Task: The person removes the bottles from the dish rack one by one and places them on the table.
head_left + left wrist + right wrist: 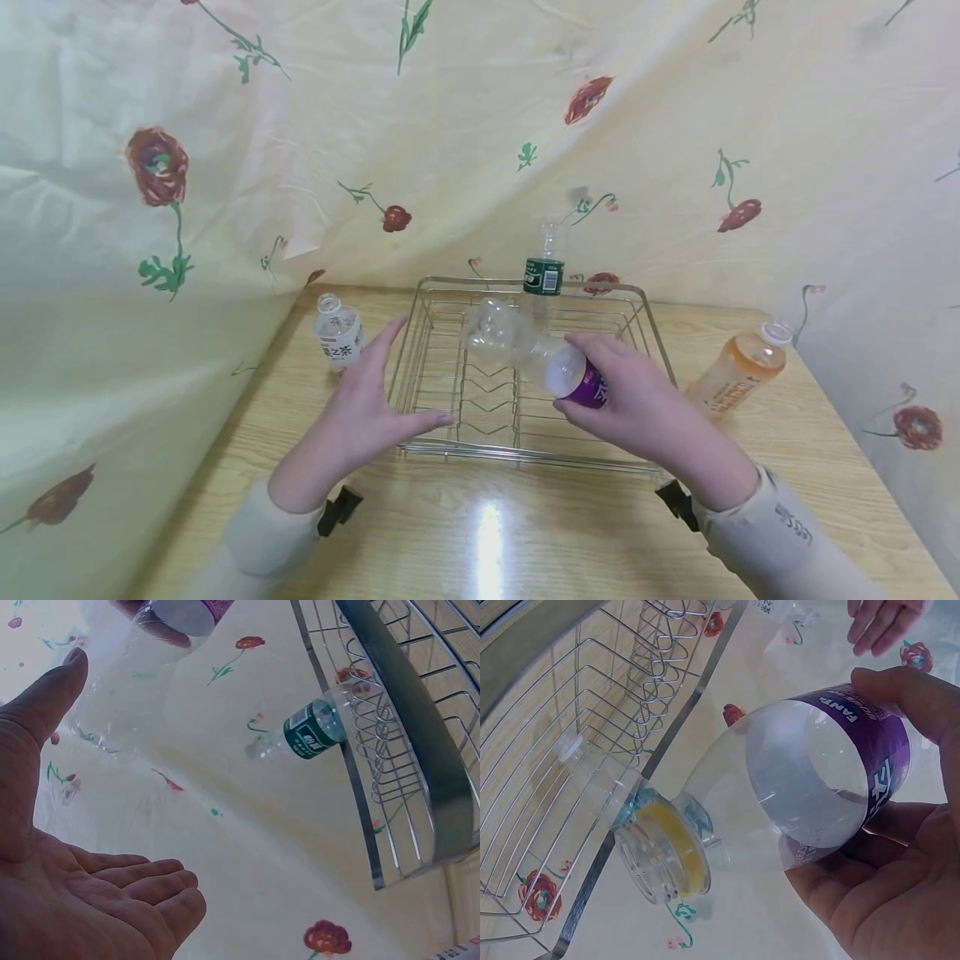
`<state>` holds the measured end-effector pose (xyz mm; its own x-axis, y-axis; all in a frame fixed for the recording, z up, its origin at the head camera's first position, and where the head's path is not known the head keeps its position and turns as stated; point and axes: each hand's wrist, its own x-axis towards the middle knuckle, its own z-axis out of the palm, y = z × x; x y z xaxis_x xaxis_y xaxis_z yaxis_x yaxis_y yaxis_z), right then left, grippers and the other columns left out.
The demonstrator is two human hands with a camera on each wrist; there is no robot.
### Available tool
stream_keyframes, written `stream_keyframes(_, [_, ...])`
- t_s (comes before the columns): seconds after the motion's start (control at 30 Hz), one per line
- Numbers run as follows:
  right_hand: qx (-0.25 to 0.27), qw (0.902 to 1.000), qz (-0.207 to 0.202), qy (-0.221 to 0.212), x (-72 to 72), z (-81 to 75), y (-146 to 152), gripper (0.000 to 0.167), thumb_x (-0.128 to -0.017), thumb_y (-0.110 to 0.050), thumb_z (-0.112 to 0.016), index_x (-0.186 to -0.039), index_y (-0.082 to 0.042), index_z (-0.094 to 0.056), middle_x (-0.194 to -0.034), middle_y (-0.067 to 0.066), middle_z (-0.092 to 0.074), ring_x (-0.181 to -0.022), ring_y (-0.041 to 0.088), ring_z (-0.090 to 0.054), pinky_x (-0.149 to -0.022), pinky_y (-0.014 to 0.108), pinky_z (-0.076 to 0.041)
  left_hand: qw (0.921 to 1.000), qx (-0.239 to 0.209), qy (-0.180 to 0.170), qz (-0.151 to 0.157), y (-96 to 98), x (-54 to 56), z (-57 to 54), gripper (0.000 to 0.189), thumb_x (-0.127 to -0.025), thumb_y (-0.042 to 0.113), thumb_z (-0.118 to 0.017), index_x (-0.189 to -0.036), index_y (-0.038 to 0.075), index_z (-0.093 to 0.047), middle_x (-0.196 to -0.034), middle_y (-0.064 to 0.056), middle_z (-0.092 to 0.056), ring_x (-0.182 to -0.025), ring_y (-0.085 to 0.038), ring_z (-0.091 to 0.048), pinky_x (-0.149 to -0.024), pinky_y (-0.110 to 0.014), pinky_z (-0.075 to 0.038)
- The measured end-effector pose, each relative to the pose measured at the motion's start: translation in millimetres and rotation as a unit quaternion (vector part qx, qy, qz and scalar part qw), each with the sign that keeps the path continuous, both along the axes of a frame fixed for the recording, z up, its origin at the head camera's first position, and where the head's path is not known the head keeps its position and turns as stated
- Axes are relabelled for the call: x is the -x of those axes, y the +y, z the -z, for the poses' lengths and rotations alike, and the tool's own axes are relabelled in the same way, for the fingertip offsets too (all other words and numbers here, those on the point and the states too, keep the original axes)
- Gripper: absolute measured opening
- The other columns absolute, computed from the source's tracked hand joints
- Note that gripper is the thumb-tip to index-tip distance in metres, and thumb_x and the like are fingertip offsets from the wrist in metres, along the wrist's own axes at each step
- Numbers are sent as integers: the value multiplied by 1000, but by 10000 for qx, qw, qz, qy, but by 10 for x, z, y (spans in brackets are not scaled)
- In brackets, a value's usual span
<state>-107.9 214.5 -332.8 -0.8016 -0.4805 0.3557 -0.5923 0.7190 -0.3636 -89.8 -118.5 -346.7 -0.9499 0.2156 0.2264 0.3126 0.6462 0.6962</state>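
Head view shows the right hand (637, 396) gripping the purple-labelled bottle (562, 372) above the rack (525, 457), between its near and far edges, left hand (366, 410) spread empty near its left edge; hold gently, since the thin wall likely dents.

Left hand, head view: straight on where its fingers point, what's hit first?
Probably the metal wire rack, at its left rim; depth is unclear, so the left hand might pass above it.

I see purple-labelled clear plastic bottle (780, 787), smooth, glossy; rectangular silver wire rack (525, 457), shiny metal; pale wood-grain counter (408, 533), glossy; cream floral sheeting (300, 108), creased.
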Motion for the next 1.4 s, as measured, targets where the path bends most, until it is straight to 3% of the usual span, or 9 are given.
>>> stream_keyframes(0.37, [-72, 9999, -105, 19, -53, 23, -24, 78, -76, -22, -90, -140, 2, -55, -123, 13, -63, -98, 24, -63, -79, 39, -59, 9989, 163, 294, 329, 77, -56, -127, 129, -67, 54, -92, -164, 29, -11, -165, -3, -23, -148, -29, -25, -116, -56, -28])
stream_keyframes(0.83, [-244, 9994, -201, 152, -104, 55, -73, 75, -73, -25, -91, -135, 2, -59, -117, 10, -65, -96, 23, -64, -78, 39, -59, 9959, 479, 340, 682, 96, -70, -168, 129, -70, 65, -85, -165, 20, -9, -166, -6, -20, -149, -26, -22, -118, -50, -25])
stream_keyframes(1.4, [-352, 9981, -461, 228, -163, 50, -138, 76, -73, -26, -91, -134, 6, -59, -115, 11, -66, -99, 24, -64, -83, 38, -59, 9915, 880, 376, 880, 130, -102, -256, 125, -72, 53, -90, -164, 13, -15, -166, -7, -22, -147, -27, -28, -116, -48, -29])
